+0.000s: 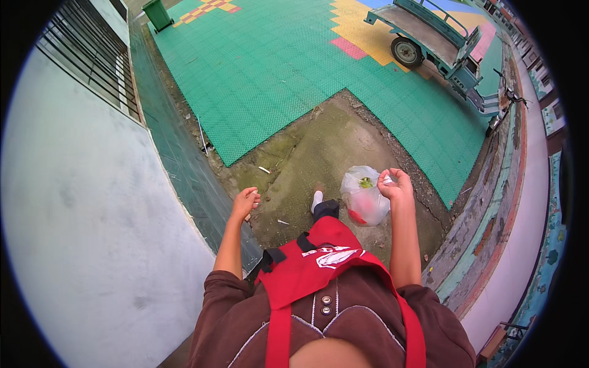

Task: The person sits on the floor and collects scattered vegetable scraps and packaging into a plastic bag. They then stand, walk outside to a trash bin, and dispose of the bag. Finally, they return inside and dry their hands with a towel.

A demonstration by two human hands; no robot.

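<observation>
My right hand (pixel 396 184) grips the gathered top of a translucent plastic bag (pixel 366 200). Through the film I make out something leafy and green near the top and something red low down. The bag hangs beside my right leg, above the bare ground. My left hand (pixel 247 202) is held out on the other side with its fingers curled. Something pale shows at its fingertips, too small to tell whether it is a held thing. A red apron (pixel 317 271) with a white print covers my front, and one white shoe (pixel 317 200) shows below it.
Worn concrete (pixel 313 142) lies before me, bordered by green interlocking plastic floor tiles (pixel 267 83). At left runs a white wall (pixel 83 207) with a barred window (pixel 92 60). A teal cargo tricycle (pixel 432 41) stands front right; a green wheeled bin (pixel 157 15) stands far left. Ledges (pixel 478 230) run along the right.
</observation>
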